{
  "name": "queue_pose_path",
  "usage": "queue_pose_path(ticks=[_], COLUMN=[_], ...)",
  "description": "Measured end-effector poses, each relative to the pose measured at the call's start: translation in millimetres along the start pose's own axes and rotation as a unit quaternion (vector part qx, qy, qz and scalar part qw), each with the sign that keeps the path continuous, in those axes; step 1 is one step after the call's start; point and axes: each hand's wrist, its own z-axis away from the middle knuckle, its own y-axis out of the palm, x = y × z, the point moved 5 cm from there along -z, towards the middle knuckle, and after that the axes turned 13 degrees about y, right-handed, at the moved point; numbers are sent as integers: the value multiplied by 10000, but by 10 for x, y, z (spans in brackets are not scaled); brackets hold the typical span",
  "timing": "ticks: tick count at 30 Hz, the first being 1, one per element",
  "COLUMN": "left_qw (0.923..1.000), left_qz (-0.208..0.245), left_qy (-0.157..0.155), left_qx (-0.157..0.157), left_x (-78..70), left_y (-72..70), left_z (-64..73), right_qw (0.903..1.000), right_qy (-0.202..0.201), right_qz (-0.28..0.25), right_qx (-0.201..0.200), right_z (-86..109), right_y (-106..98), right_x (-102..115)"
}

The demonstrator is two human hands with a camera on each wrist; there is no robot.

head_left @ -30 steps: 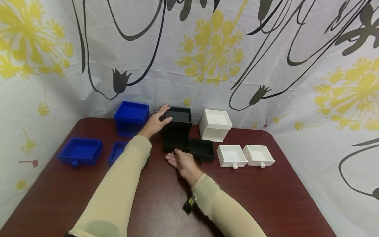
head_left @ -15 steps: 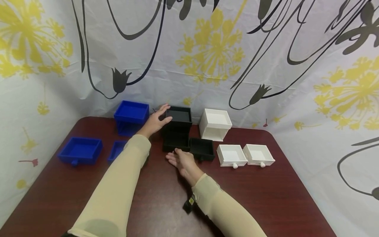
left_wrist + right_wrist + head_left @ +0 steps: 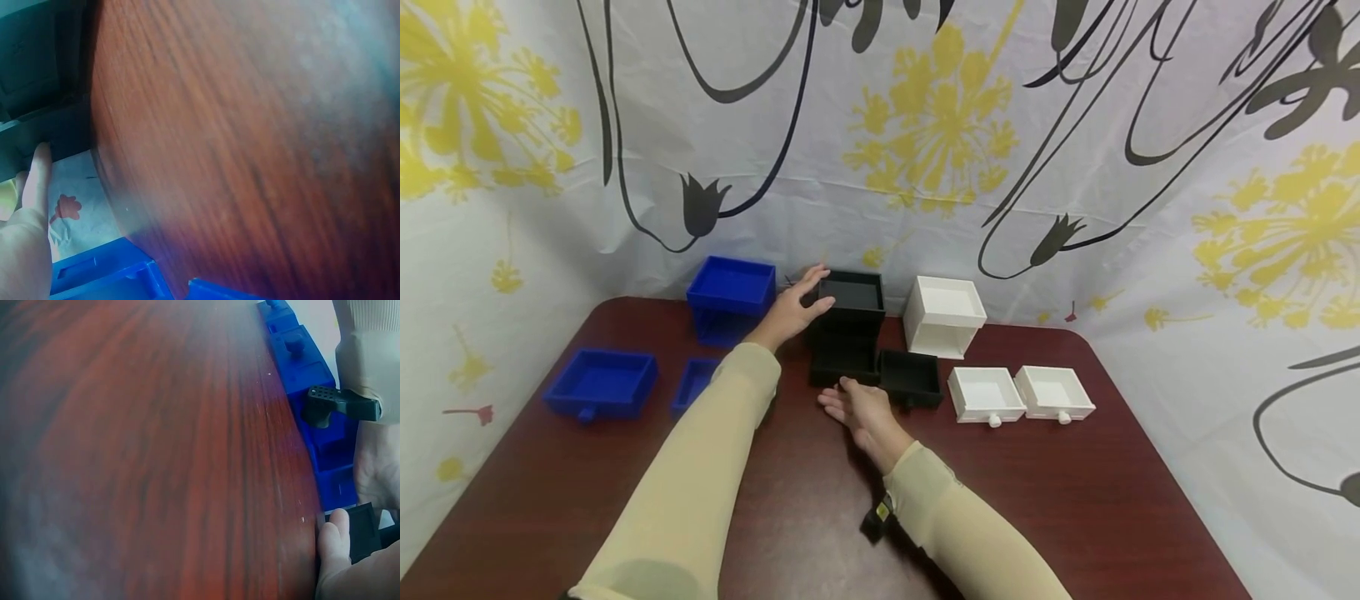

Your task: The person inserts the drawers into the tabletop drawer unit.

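Note:
In the head view a small black cabinet (image 3: 852, 293) stands at the back middle. At its left side is my left hand (image 3: 790, 317), thumb and fingers spread; in the left wrist view a straight finger (image 3: 39, 181) meets the dark side wall. Right at the cabinet's lower front lies a black drawer (image 3: 844, 358). My right hand (image 3: 871, 418) is at this drawer's front edge, its fingers extended and palm turned to the left. A second black drawer (image 3: 912, 379) lies just to the right, beside the right hand's fingertips. The right hand's knuckle side partly hides the drawer fronts.
A blue cabinet (image 3: 732, 287) stands back left, with blue drawers (image 3: 602, 382) in front, one partly behind the left sleeve. Back right is a white cabinet (image 3: 945, 312) with two white drawers (image 3: 987, 393) before it. A patterned cloth (image 3: 880, 167) hangs behind the table (image 3: 1000, 500).

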Motion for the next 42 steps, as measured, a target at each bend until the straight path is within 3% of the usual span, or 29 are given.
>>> queue_pose_path(ticks=[19,42], left_qw=[10000,9999], left_qz=[-29,-13], left_qy=[21,106], left_qx=[-31,-66], left_x=[28,44], left_y=[18,8], left_z=[39,-7], right_qw=[9998,9997], right_qy=[126,172], right_qz=[128,-149], right_qx=[66,70], right_z=[-6,-46], right_y=[22,112], right_x=[19,43])
